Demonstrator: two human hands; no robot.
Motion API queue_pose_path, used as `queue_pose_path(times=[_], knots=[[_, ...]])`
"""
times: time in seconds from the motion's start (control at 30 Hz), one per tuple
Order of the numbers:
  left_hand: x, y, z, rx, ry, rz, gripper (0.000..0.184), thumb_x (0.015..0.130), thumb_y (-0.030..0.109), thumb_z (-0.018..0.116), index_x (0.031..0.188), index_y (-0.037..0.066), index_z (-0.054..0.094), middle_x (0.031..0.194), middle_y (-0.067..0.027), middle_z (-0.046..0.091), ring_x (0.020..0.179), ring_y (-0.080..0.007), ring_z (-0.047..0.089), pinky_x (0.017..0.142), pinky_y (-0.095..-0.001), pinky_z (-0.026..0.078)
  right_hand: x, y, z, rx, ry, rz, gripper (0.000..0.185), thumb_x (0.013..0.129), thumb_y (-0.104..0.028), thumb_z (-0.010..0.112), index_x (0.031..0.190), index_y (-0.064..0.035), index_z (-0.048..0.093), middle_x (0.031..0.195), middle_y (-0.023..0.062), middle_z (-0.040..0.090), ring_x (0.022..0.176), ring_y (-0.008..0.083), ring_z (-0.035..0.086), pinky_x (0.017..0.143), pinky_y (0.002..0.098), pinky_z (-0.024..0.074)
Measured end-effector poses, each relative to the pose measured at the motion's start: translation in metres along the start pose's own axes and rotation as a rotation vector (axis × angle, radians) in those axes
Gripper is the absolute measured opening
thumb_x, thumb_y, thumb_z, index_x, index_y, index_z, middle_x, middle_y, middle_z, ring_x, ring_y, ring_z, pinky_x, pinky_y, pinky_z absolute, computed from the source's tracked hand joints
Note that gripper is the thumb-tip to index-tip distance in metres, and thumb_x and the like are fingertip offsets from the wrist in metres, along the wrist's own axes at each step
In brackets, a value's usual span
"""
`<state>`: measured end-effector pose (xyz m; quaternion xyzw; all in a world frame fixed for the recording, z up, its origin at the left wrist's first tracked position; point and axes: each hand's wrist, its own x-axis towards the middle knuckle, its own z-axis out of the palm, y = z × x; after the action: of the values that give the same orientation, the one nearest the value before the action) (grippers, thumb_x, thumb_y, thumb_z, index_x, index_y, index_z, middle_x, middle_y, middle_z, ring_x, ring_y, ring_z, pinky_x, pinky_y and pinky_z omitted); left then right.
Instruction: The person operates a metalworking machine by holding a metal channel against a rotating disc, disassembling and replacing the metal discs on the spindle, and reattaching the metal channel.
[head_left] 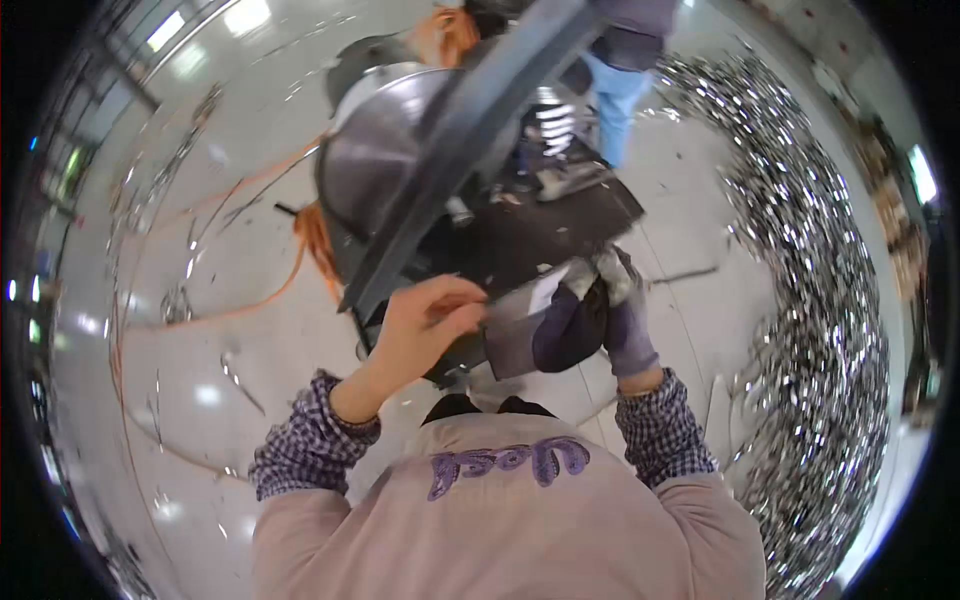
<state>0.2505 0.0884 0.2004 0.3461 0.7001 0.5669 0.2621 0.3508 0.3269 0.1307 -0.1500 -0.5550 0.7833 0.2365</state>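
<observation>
My left hand [425, 325] is bare, with fingers curved and thumb apart from them. It hovers at the near edge of a dark machine tray [510, 235] and holds nothing that I can see. My right hand [627, 320] wears a purple work glove with grey, soiled fingertips. Its fingers are closed on a dark purple, limp piece that looks like a second work glove [570, 330], hanging to the left of the hand. Behind both hands stands the machine, with a large round metal disc [375, 150] and a slanting grey beam [475, 130] across it.
Shiny metal scraps [815, 370] lie heaped along the right side of the floor. An orange cable [230, 318] and loose strips run across the floor at left. Beyond the machine stands another person, with blue trousers [615, 105] showing.
</observation>
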Motion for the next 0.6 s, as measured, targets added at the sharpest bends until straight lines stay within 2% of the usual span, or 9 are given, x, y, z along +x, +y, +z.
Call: queue_pose_path(times=[0.03, 0.13, 0.17, 0.27, 0.33, 0.37, 0.47, 0.5, 0.6], knots=[[0.005, -0.032, 0.007, 0.045, -0.01, 0.012, 0.034, 0.081, 0.001, 0.062, 0.114, 0.002, 0.054, 0.103, -0.0081, 0.06, 0.094, -0.0176, 0.06, 0.08, -0.0301, 0.049, -0.002, -0.012, -0.004, 0.102, 0.043, 0.018, 0.028, 0.092, -0.02, 0.05, 0.11, 0.0017, 0.053, 0.099, 0.0081, 0.059, 0.088, 0.0148, 0.058, 0.078, 0.026, 0.0489], [0.014, -0.077, 0.034, -0.392, -0.194, -0.182, 0.056, 0.08, 0.003, 0.063, 0.131, 0.006, 0.04, 0.123, -0.0091, 0.05, 0.109, -0.0195, 0.054, 0.09, -0.0321, 0.045, -0.002, -0.001, -0.026, 0.353, 0.075, 0.002, 0.032, 0.094, -0.027, 0.048, 0.11, 0.0006, 0.053, 0.097, 0.0075, 0.059, 0.088, 0.0153, 0.058, 0.079, 0.0266, 0.0482], [0.023, -0.074, 0.042, -0.485, -0.289, -0.242, 0.069, 0.079, 0.003, 0.064, 0.138, 0.009, 0.028, 0.134, -0.0085, 0.038, 0.116, -0.0198, 0.048, 0.092, -0.0331, 0.045, 0.001, 0.004, -0.035, 0.399, 0.072, 0.011, 0.032, 0.094, -0.027, 0.047, 0.11, 0.0002, 0.054, 0.098, 0.0073, 0.059, 0.088, 0.0152, 0.058, 0.078, 0.0268, 0.0485], [0.047, -0.064, 0.074, -0.908, -0.321, -0.292, 0.055, 0.079, -0.002, 0.059, 0.13, 0.007, 0.04, 0.108, -0.0095, 0.057, 0.095, -0.0174, 0.059, 0.084, -0.0283, 0.047, 0.001, 0.022, -0.061, 0.406, 0.153, 0.061, 0.034, 0.092, -0.028, 0.05, 0.112, -0.0007, 0.053, 0.099, 0.0071, 0.059, 0.086, 0.016, 0.059, 0.075, 0.0281, 0.0498], [0.063, -0.083, 0.082, -1.071, -0.331, -0.397, 0.044, 0.08, -0.001, 0.06, 0.122, 0.003, 0.047, 0.107, -0.0084, 0.058, 0.096, -0.0186, 0.059, 0.084, -0.0294, 0.048, -0.007, 0.001, -0.05, 0.287, 0.14, 0.039, 0.037, 0.089, -0.028, 0.057, 0.113, -0.0009, 0.053, 0.1, 0.0063, 0.058, 0.085, 0.0158, 0.058, 0.074, 0.0265, 0.0488], [0.068, -0.094, 0.086, -1.15, -0.328, -0.452, 0.039, 0.08, 0.0, 0.061, 0.117, 0.001, 0.051, 0.107, -0.0078, 0.059, 0.096, -0.0192, 0.059, 0.085, -0.0299, 0.048, -0.014, -0.008, -0.044, -0.046, 0.368, 0.057, 0.041, 0.085, -0.026, 0.063, 0.115, 0.0006, 0.052, 0.096, 0.0068, 0.057, 0.08, 0.0206, 0.058, 0.075, 0.0299, 0.0483], [0.081, -0.102, 0.097, -0.478, -0.132, -0.276, 0.026, 0.078, -0.005, 0.056, 0.104, -0.002, 0.058, 0.092, -0.0059, 0.063, 0.086, -0.0158, 0.061, 0.078, -0.0276, 0.049, -0.022, -0.027, -0.055, -1.297, 0.56, -0.599, 0.038, 0.08, -0.024, 0.066, 0.108, 0.0003, 0.056, 0.094, 0.0113, 0.055, 0.078, 0.0275, 0.057, 0.074, 0.0368, 0.0479], [0.082, -0.096, 0.102, -0.413, -0.142, -0.257, 0.027, 0.077, -0.007, 0.055, 0.104, -0.003, 0.058, 0.093, -0.0059, 0.063, 0.085, -0.0149, 0.06, 0.077, -0.0271, 0.049, -0.032, -0.02, -0.062, -1.354, 0.295, -0.764, 0.038, 0.081, -0.027, 0.064, 0.107, -0.0018, 0.054, 0.098, 0.0208, 0.058, 0.077, 0.0336, 0.058, 0.067, 0.039, 0.0467], [0.081, -0.087, 0.12, -0.216, -0.186, -0.107, 0.032, 0.075, -0.01, 0.052, 0.105, -0.004, 0.059, 0.095, -0.0066, 0.062, 0.087, -0.0133, 0.058, 0.077, -0.0253, 0.048, -0.049, -0.012, -0.034, -1.276, -0.129, -0.173, 0.026, 0.083, -0.022, 0.061, 0.094, 0.0013, 0.06, 0.085, 0.0181, 0.062, 0.07, 0.0316, 0.059, 0.068, 0.0381, 0.0475]])
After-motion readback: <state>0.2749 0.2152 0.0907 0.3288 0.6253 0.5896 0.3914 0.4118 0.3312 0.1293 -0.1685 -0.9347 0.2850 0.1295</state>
